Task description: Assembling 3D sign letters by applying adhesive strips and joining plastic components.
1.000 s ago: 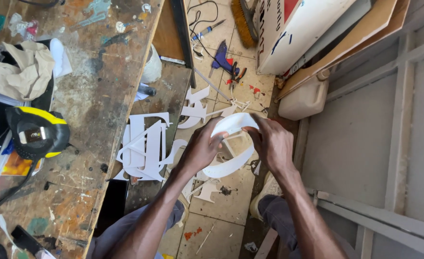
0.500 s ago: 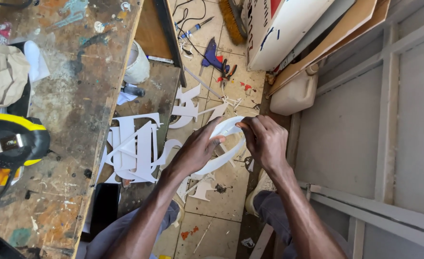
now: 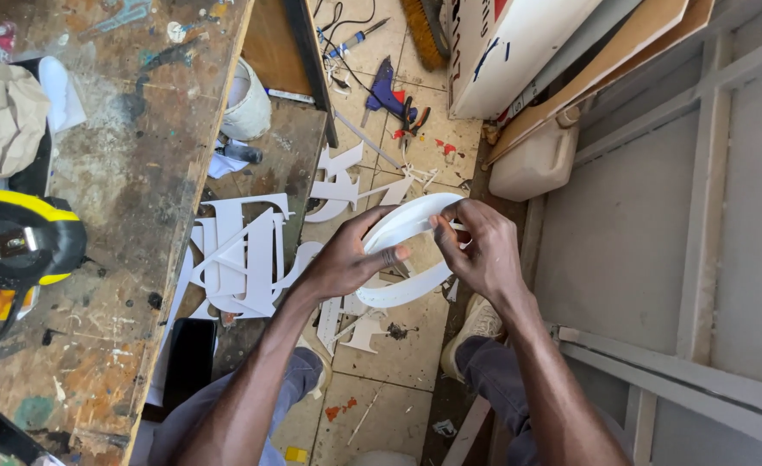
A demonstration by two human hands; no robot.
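Seen from above, a seated person holds a white ring [image 3: 402, 259] of thin, smooth, bendable sheet in the air over the knees, above a tiled floor [image 3: 402, 341]. The left hand [image 3: 346, 259] curls around the ring's near side, thumb laid across the band and fingers wrapped behind it. The right hand [image 3: 482, 250] pinches the ring's upper edge between thumb and bent fingertips. The band is flat, glossy and bowed into a rough oval, its lower arc hanging free between the two wrists. To the left stands a worn wooden workbench [image 3: 131, 164], scarred and blotched with paint, carrying a yellow and black tape measure [image 3: 23, 246] and a crumpled tan cloth [image 3: 1, 116]. White cut-out shapes [image 3: 243, 255] lean in a pile against the bench's lower shelf, with more offcuts scattered on the beige tiles. Farther off lie a blue glue gun [image 3: 385, 91] and a cream plastic jug [image 3: 532, 160], beside a grey framed wall [image 3: 657, 198].
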